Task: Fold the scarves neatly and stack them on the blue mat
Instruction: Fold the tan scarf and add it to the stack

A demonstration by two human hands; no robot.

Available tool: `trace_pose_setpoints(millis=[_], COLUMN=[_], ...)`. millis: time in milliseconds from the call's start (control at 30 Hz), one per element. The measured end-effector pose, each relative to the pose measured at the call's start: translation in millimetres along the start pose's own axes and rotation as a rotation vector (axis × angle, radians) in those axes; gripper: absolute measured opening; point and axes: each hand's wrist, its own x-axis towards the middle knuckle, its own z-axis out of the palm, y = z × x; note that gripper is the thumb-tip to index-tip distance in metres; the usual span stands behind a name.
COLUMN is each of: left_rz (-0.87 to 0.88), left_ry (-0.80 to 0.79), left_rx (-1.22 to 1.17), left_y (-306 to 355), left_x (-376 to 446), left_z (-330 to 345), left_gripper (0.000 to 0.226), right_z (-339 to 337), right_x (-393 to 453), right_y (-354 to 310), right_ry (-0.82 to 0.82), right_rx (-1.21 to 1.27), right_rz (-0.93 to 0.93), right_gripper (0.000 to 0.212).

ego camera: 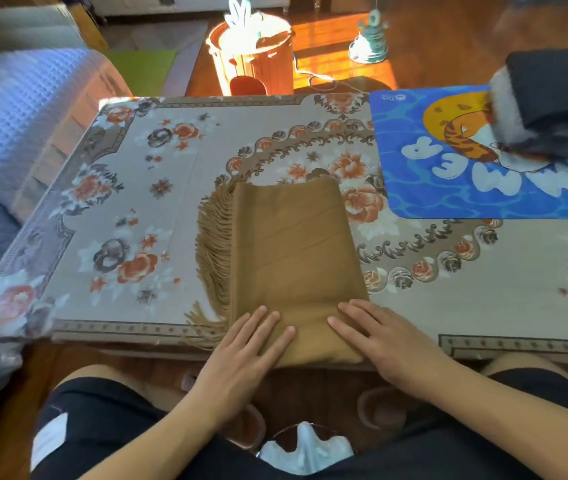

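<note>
A tan scarf [296,244] lies folded into a long rectangle on the table, its fringe spilling out along the left side. My left hand [244,355] rests flat on its near left corner, fingers apart. On the near right corner my right hand [386,344] lies flat in the same way. The blue mat [424,174], printed with a tiger and white letters, is at the far right of the table. A folded dark grey scarf with white trim [552,109] sits on the mat's far right part.
A floral tablecloth [130,202] covers the table. A bed with a blue blanket [15,126] stands to the left. Beyond the table, an orange bucket [254,57] and a small teal ornament [370,43] are on the wooden floor.
</note>
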Motion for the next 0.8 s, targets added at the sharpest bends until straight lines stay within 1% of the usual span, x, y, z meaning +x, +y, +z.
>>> trace_pose_setpoints(millis=[133,167,200,233,267,333,400,433,467,533,567,600,700,733,800], left_rz=[-0.002,-0.008,-0.017,-0.023,-0.025,-0.046,-0.122,-0.175,-0.237,-0.356,-0.404,-0.455,-0.600,-0.621,-0.606], left_ry=[0.118,0.135,0.144,0.137,0.112,-0.012,-0.163,-0.228,-0.245,-0.186,-0.154,-0.124,-0.037,-0.037,-0.059], left_rx=[-0.016,-0.013,-0.025,-0.060,-0.117,-0.286,-0.448,-0.546,-0.650,-0.798,-0.840,-0.871,-0.918,-0.894,-0.806], left_y=[-1.0,-1.6,-2.6,-4.4,-6.7,-13.4,-25.6,-32.6,-40.2,-59.6,-69.8,-80.1,-106.5,-111.8,-116.3], left_x=[-0.8,-2.6,-4.0,-5.1,-5.6,-5.7,-3.4,0.3,5.7,26.9,43.1,62.2,127.4,147.8,178.5], left_z=[-6.8,-6.9,-7.5,-10.0,-15.9,-38.6,-69.7,-87.1,-102.9,-128.9,-138.1,-143.3,-131.8,-121.8,-98.3], left_gripper=[0.044,0.039,0.034,0.029,0.025,0.023,0.019,0.014,0.012,0.019,0.025,0.029,0.038,0.042,0.050], right_z=[1.5,0.4,-4.0,-12.0,-22.0,-50.1,-82.5,-96.7,-109.1,-127.9,-134.1,-134.4,-116.4,-105.6,-82.8], right_x=[-9.7,-12.3,-13.6,-12.4,-11.1,-10.6,-11.2,-10.2,-7.2,9.0,21.6,36.3,80.3,92.0,109.1], right_y=[-3.6,-5.4,-6.9,-9.3,-11.4,-13.0,-10.8,-8.6,-4.8,9.0,17.4,27.8,58.0,64.5,72.1], right_ry=[0.183,0.218,0.219,0.200,0.139,-0.027,-0.173,-0.178,-0.144,-0.081,-0.049,-0.007,0.150,0.185,0.225], right_rx=[0.004,0.008,0.023,0.052,0.091,0.188,0.371,0.485,0.602,0.807,0.894,0.991,1.289,1.310,1.227], right_rz=[-0.068,-0.082,-0.089,-0.089,-0.081,-0.043,0.046,0.098,0.145,0.247,0.311,0.397,0.727,0.819,0.940], right_gripper=[0.063,0.059,0.057,0.057,0.055,0.033,0.012,0.010,0.014,0.016,0.011,0.004,0.011,0.010,0.013])
